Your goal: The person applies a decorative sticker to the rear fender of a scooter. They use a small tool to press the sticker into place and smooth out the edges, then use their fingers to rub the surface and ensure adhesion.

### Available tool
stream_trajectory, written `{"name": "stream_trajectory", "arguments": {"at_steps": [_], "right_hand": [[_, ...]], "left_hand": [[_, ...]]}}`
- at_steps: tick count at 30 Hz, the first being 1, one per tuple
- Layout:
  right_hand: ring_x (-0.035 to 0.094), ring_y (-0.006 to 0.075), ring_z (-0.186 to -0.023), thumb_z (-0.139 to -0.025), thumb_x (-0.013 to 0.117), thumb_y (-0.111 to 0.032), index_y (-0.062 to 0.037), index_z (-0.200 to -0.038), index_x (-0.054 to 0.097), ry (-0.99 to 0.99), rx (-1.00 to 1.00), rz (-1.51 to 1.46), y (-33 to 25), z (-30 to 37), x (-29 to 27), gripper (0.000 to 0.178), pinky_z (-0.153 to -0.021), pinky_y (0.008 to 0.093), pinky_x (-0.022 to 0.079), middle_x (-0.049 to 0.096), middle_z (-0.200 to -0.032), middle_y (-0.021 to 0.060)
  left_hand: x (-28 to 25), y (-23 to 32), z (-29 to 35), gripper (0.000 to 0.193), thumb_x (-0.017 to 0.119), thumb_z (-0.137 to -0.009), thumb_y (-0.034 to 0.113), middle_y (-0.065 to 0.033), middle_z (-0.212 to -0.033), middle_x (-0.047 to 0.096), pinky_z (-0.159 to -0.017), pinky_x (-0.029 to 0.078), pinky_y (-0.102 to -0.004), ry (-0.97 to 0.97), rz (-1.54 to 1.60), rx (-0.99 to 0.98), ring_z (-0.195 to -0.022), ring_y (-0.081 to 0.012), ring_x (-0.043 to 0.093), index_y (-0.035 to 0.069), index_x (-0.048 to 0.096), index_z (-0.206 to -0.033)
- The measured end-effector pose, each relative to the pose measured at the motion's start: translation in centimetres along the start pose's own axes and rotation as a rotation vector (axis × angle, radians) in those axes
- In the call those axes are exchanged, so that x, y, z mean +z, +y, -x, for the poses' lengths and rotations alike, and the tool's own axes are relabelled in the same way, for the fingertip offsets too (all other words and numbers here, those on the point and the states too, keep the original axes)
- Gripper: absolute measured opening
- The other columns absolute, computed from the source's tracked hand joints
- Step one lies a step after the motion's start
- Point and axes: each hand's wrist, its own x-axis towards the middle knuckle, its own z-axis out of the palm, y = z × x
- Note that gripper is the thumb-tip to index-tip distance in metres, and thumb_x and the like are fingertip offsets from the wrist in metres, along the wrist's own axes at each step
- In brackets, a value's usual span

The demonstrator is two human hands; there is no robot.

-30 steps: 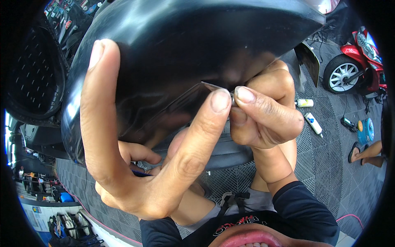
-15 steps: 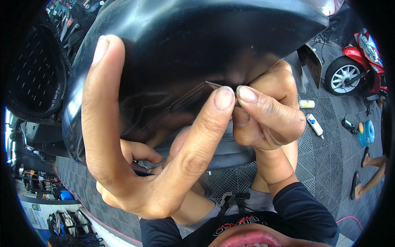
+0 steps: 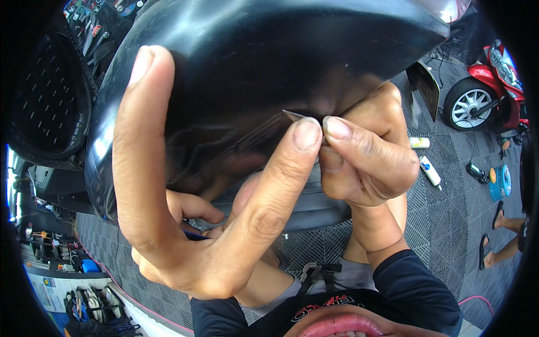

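A large glossy black plastic body panel (image 3: 252,62) fills the upper view, held close to me. My left hand (image 3: 185,224) grips it, thumb laid up its left side and index fingertip pressed at the lifted corner of a thin clear film (image 3: 292,115) on the panel. My right hand (image 3: 365,163) pinches that same film corner between thumb and forefinger, touching my left index fingertip. Curled fingers show beneath the panel, and whose they are cannot be told.
A black perforated part (image 3: 45,101) sits at the left. On the grey tiled floor (image 3: 449,224) lie two white tubes (image 3: 430,169) and a blue round object (image 3: 499,182). A red scooter (image 3: 494,78) stands at the right, with another person's sandalled feet (image 3: 497,236) nearby.
Both hands keep their pinch at the film corner and have hardly shifted. The other person's feet at the right have stepped to a new spot.
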Motion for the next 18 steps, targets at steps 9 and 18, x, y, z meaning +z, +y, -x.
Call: {"name": "stream_trajectory", "arguments": {"at_steps": [9,18], "right_hand": [[0.044,0.0091,-0.047,-0.088,0.074,-0.008,-0.0128,-0.117,0.069,0.058,-0.004,0.007,0.4,0.1,0.6,0.030,-0.053,0.0270,0.042,0.049,-0.059,-0.0057],[0.044,0.0098,-0.057,-0.067,0.084,0.003,-0.0193,-0.105,0.074,0.166,0.058,-0.026,-0.4,0.1,1.2,0.045,-0.057,0.0276,0.033,0.055,-0.067,-0.0081]], "left_hand": [[0.4,-0.5,0.2,0.058,0.085,-0.070,-0.007,-0.0255,-0.157,0.037,-0.058,0.058,-0.0151,0.002,0.031,0.025,-0.099,-0.0205,0.073,0.023,0.078,-0.120],[0.0,-0.1,0.2,0.059,0.085,-0.071,-0.007,-0.0237,-0.158,0.037,-0.059,0.058,-0.0153,-0.003,-0.011,0.007,-0.098,-0.0197,0.073,0.025,0.078,-0.119]]}}
